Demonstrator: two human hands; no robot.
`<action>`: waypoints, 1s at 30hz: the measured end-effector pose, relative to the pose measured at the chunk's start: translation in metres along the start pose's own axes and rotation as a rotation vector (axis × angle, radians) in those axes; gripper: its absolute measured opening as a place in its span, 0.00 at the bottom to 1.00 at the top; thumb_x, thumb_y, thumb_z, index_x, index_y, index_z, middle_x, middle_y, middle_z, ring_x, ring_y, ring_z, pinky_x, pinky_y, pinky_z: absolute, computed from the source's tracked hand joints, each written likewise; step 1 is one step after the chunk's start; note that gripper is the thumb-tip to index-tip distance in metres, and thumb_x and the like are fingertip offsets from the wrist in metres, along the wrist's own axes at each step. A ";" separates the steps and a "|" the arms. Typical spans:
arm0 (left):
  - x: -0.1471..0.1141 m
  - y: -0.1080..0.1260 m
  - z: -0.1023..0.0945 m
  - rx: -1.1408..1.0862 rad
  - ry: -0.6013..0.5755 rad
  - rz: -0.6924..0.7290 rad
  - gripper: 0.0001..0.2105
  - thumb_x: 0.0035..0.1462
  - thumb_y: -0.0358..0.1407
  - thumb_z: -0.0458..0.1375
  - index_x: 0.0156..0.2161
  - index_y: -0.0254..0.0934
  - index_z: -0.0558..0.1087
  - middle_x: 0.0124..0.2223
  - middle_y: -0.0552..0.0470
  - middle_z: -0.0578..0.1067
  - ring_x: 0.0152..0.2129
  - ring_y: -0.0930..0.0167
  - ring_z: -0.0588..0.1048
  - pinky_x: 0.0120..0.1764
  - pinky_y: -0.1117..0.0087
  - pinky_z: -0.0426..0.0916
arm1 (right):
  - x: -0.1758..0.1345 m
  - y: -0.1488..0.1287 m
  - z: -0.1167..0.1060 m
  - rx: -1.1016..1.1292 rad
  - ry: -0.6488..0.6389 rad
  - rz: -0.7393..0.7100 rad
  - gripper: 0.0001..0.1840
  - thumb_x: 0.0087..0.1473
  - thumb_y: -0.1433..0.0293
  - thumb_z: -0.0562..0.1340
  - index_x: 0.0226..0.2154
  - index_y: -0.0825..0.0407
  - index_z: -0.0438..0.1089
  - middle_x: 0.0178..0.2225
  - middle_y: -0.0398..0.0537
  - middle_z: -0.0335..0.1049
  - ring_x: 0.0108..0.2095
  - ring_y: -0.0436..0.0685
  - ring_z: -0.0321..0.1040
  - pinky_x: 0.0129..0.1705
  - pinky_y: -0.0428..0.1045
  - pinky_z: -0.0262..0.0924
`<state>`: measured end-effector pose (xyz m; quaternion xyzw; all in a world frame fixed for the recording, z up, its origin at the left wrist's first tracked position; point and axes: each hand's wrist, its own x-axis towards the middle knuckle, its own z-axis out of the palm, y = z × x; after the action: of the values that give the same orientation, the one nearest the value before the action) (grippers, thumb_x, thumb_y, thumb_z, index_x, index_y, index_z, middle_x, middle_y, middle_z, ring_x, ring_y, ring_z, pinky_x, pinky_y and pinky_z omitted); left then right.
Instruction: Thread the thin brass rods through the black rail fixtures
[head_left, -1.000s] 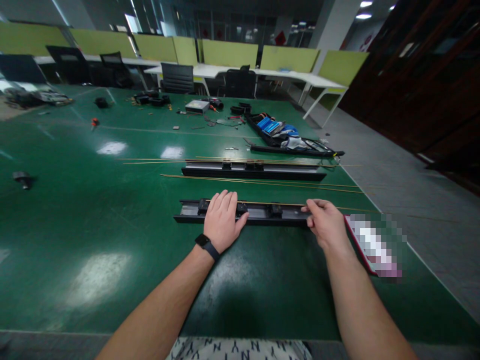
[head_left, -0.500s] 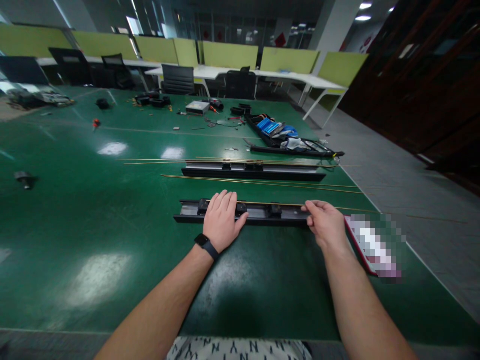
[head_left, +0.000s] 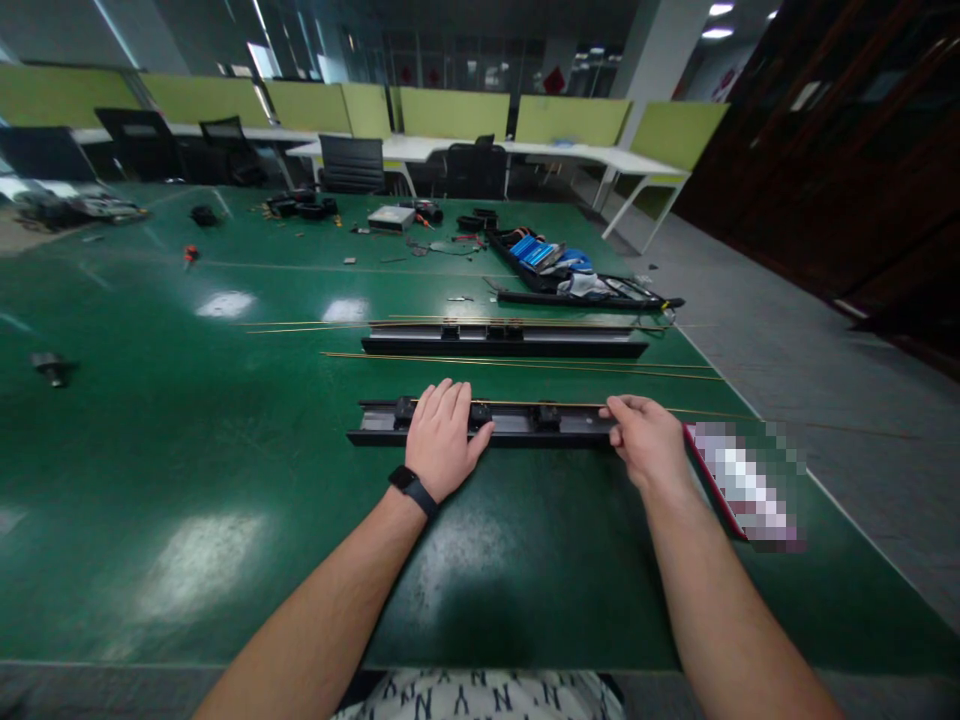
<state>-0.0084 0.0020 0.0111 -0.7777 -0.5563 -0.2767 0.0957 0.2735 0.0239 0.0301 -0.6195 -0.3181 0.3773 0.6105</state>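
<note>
My left hand (head_left: 444, 440) lies palm down across a black and silver channel rail (head_left: 510, 437), its fingers stretched out and its thumb spread. Beneath and beside it sit small black blocks in the channel; one more block (head_left: 545, 417) shows between my hands. Over the rail's right end, my right hand (head_left: 646, 440) is closed in a pinch on a thin brass-coloured rod (head_left: 712, 412). That rod runs along the rail's far side and sticks out well past the table edge to the right. The rail's right end is partly hidden by my right hand.
A second rail (head_left: 510, 347) lies parallel behind, with more thin rods (head_left: 525, 362) around it. A flat red-edged object (head_left: 742, 485), blurred out, lies right of my right hand. Farther back are a black tray of blue items (head_left: 536, 252), a grey box (head_left: 391, 218) and loose tools.
The view has shifted slightly. The rod's outer right end appears a little farther left. Both hands keep nearly the same pose on the rail and rod.
</note>
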 end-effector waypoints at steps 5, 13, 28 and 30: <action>-0.001 0.000 0.001 -0.002 0.000 0.003 0.28 0.68 0.48 0.52 0.64 0.28 0.66 0.62 0.37 0.73 0.64 0.55 0.66 0.69 0.52 0.54 | 0.001 0.002 0.001 -0.009 0.013 -0.008 0.14 0.44 0.65 0.72 0.32 0.53 0.70 0.28 0.45 0.76 0.12 0.43 0.56 0.09 0.40 0.40; -0.001 -0.001 0.002 -0.007 0.002 -0.003 0.28 0.68 0.48 0.52 0.64 0.29 0.66 0.62 0.37 0.72 0.64 0.55 0.66 0.69 0.52 0.53 | 0.001 0.002 0.000 -0.011 0.022 -0.003 0.15 0.44 0.65 0.73 0.32 0.53 0.70 0.28 0.44 0.76 0.13 0.43 0.56 0.09 0.40 0.41; -0.001 -0.001 0.003 -0.013 0.002 -0.004 0.28 0.68 0.48 0.52 0.64 0.30 0.66 0.62 0.37 0.72 0.64 0.55 0.66 0.69 0.52 0.54 | 0.005 0.006 -0.001 -0.017 0.010 -0.004 0.16 0.44 0.63 0.73 0.32 0.52 0.69 0.28 0.44 0.76 0.13 0.43 0.57 0.09 0.40 0.39; -0.001 -0.001 0.003 -0.010 0.001 -0.003 0.28 0.68 0.48 0.52 0.64 0.30 0.66 0.62 0.37 0.72 0.64 0.55 0.66 0.69 0.52 0.54 | 0.004 0.005 -0.001 -0.014 0.015 0.002 0.16 0.43 0.64 0.73 0.32 0.52 0.70 0.28 0.44 0.75 0.13 0.44 0.57 0.10 0.40 0.39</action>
<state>-0.0084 0.0028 0.0084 -0.7772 -0.5560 -0.2800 0.0919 0.2759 0.0266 0.0249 -0.6269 -0.3156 0.3710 0.6080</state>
